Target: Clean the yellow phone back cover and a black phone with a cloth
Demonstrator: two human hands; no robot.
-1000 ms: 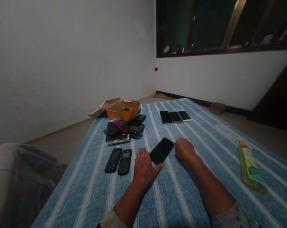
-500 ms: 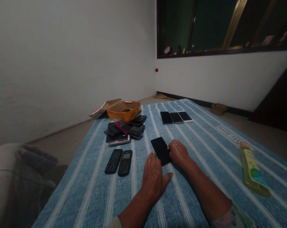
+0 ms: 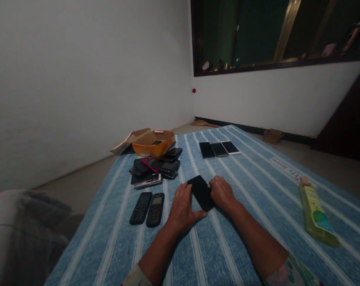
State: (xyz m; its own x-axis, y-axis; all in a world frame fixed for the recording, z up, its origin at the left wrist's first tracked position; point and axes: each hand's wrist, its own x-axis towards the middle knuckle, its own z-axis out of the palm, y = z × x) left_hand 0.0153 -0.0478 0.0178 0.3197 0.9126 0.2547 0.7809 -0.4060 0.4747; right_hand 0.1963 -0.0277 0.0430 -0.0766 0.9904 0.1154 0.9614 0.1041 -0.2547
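A black smartphone [image 3: 201, 193] lies face up at a slant on the blue striped cloth. My left hand [image 3: 182, 210] rests along its left side, fingers at its top left corner and thumb stretched near the bottom edge. At the right edge, my right hand [image 3: 222, 192] is closed in a pinch on something small and pale that I cannot make out. Two keypad phones, a black one [image 3: 141, 208] and another [image 3: 155, 210], lie side by side to the left. Behind them sits a pile of phones [image 3: 147, 180].
An open orange box [image 3: 153, 150] stands behind the pile. Three smartphones [image 3: 219, 149] lie in a row at the back. A yellow-green bottle [image 3: 317, 216] lies on the right of the cloth [image 3: 257, 198]. A pale covered object is at the left.
My left hand has moved up and left, from the phone's lower left side to its upper left corner. My right hand stays at the right edge. The view has shifted slightly.
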